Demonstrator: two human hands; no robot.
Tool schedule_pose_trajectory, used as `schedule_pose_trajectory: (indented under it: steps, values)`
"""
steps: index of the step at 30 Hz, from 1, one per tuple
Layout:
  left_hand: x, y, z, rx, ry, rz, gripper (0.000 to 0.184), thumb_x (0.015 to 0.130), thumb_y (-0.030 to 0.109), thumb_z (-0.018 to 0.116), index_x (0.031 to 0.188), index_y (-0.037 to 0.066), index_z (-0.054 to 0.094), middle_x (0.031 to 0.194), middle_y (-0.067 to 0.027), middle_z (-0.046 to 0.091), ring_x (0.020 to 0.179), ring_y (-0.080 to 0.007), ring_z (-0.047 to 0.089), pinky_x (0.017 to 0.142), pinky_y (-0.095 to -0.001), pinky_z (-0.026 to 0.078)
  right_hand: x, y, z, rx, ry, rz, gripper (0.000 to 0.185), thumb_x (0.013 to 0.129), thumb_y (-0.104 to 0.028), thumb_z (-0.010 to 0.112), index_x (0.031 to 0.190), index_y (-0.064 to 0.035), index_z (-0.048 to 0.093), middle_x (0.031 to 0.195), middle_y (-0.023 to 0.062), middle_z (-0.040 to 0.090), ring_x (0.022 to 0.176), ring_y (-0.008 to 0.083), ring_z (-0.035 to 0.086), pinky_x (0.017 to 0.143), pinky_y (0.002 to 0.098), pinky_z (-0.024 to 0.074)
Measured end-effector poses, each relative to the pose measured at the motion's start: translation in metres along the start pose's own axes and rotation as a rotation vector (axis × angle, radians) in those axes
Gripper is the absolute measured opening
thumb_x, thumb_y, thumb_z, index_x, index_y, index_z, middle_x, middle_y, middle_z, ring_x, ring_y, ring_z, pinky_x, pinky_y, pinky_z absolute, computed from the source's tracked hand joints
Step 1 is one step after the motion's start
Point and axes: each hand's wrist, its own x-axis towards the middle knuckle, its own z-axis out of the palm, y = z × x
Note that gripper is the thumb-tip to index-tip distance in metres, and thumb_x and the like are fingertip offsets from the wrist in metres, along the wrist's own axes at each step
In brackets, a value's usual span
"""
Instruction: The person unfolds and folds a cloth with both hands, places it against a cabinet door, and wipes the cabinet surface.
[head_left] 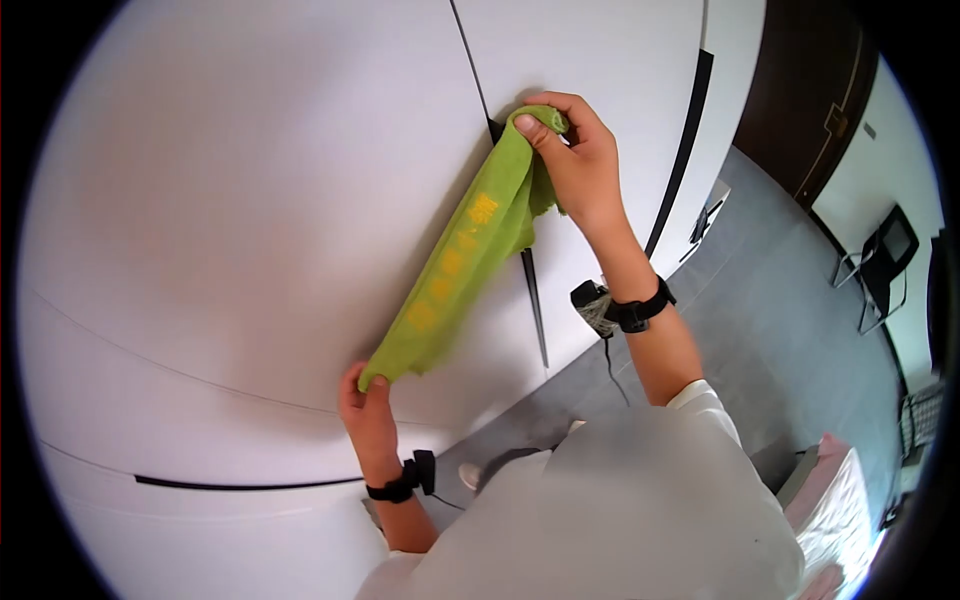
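Head view: green cloth (455,260) between left hand (370,415) and right hand (583,165), both pinching it; lettering (482,208) unclear.

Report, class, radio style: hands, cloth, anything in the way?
Left hand pinching lower end of green cloth; right hand gripping upper end. Cloth stretched between them, yellow lettering showing. White cabinet front behind; no obstruction seen between hands.

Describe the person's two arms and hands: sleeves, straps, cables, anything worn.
The left hand and right hand are ungloved. The black left wrist strap carries a boxy black device trailing a thin dark cable. The black right wrist strap has a dark device with a patterned greyish part and another thin cable. Pale sleeves stop short of both wrists.
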Motion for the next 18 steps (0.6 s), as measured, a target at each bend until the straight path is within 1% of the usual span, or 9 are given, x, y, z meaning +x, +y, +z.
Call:
schedule_pose_trajectory:
  steps: [2,4,6,8,9,10,13,16,18]
  values:
    - [-0.011,-0.005,-0.005,0.002,0.004,-0.053,0.024,0.087,0.002,0.055,0.111,0.001,0.051,0.097,-0.0028,0.054,0.087,-0.0091,0.049,0.079,-0.0231,0.041,-0.001,0.001,0.003,0.031,-0.003,-0.027,0.023,0.086,-0.016,0.067,0.103,-0.0032,0.06,0.084,0.0025,0.062,0.073,0.0088,0.055,0.067,0.0232,0.047]
    - [-0.013,-0.007,-0.001,0.013,0.054,-0.001,0.02,0.089,0.004,0.055,0.108,0.0,0.052,0.095,-0.0024,0.055,0.087,-0.0098,0.05,0.08,-0.0226,0.041,-0.003,0.003,0.004,0.029,-0.024,-0.024,0.022,0.086,-0.016,0.067,0.103,-0.003,0.06,0.084,0.0027,0.062,0.073,0.0086,0.055,0.066,0.0228,0.0469]
    - [-0.013,-0.006,-0.007,0.015,0.093,0.027,0.02,0.09,0.005,0.054,0.109,0.0,0.052,0.098,-0.0041,0.055,0.088,-0.0106,0.051,0.08,-0.0234,0.043,-0.003,0.005,0.007,0.02,-0.03,-0.023,0.022,0.086,-0.015,0.066,0.103,-0.0028,0.06,0.084,0.0029,0.062,0.072,0.0084,0.055,0.065,0.0225,0.0469]
    - [-0.017,0.001,-0.006,-0.035,0.125,0.091,0.021,0.09,0.005,0.054,0.11,0.0,0.051,0.1,-0.0054,0.056,0.089,-0.0116,0.053,0.081,-0.0252,0.044,-0.003,0.01,0.006,0.023,-0.004,-0.083,0.021,0.086,-0.015,0.066,0.101,-0.0021,0.059,0.085,0.003,0.061,0.073,0.008,0.055,0.064,0.0221,0.0469]
    - [-0.02,0.003,-0.006,-0.054,0.159,0.072,0.021,0.09,0.005,0.054,0.11,0.0,0.051,0.101,-0.006,0.056,0.09,-0.0122,0.053,0.082,-0.0264,0.045,-0.003,0.013,0.007,-0.065,0.02,-0.177,0.019,0.087,-0.014,0.066,0.099,-0.0016,0.058,0.085,0.0034,0.061,0.073,0.0079,0.055,0.063,0.0217,0.0467]
    - [-0.019,0.002,-0.006,-0.077,0.19,0.068,0.021,0.09,0.005,0.055,0.11,-0.001,0.051,0.102,-0.0067,0.056,0.091,-0.0128,0.054,0.083,-0.0275,0.045,-0.002,0.014,0.006,-0.066,-0.003,-0.203,0.019,0.087,-0.014,0.066,0.099,-0.0016,0.058,0.085,0.0034,0.061,0.073,0.0079,0.055,0.063,0.0217,0.0467]
    - [-0.015,-0.006,-0.007,-0.148,0.134,0.098,0.021,0.09,0.006,0.054,0.11,-0.001,0.051,0.101,-0.0071,0.056,0.092,-0.0134,0.053,0.084,-0.0281,0.044,-0.005,0.017,0.005,-0.044,0.015,-0.096,0.018,0.085,-0.01,0.067,0.096,-0.0021,0.056,0.085,0.0042,0.06,0.075,0.0073,0.054,0.063,0.0207,0.0459]
    - [-0.012,-0.012,-0.012,-0.2,0.127,0.091,0.021,0.09,0.007,0.055,0.109,-0.001,0.052,0.099,-0.006,0.055,0.093,-0.012,0.052,0.086,-0.0267,0.043,-0.002,0.014,0.011,-0.055,0.019,-0.086,0.018,0.084,-0.009,0.067,0.096,-0.0022,0.056,0.085,0.0039,0.06,0.075,0.007,0.053,0.064,0.0208,0.0458]
    - [-0.009,-0.02,-0.013,-0.203,0.131,0.122,0.02,0.089,0.006,0.056,0.107,-0.001,0.053,0.096,-0.0044,0.056,0.09,-0.0096,0.051,0.082,-0.0244,0.042,0.004,0.014,0.016,-0.144,0.045,-0.128,0.017,0.083,-0.008,0.067,0.094,-0.0023,0.056,0.083,0.0029,0.058,0.073,0.0076,0.052,0.064,0.022,0.0452]
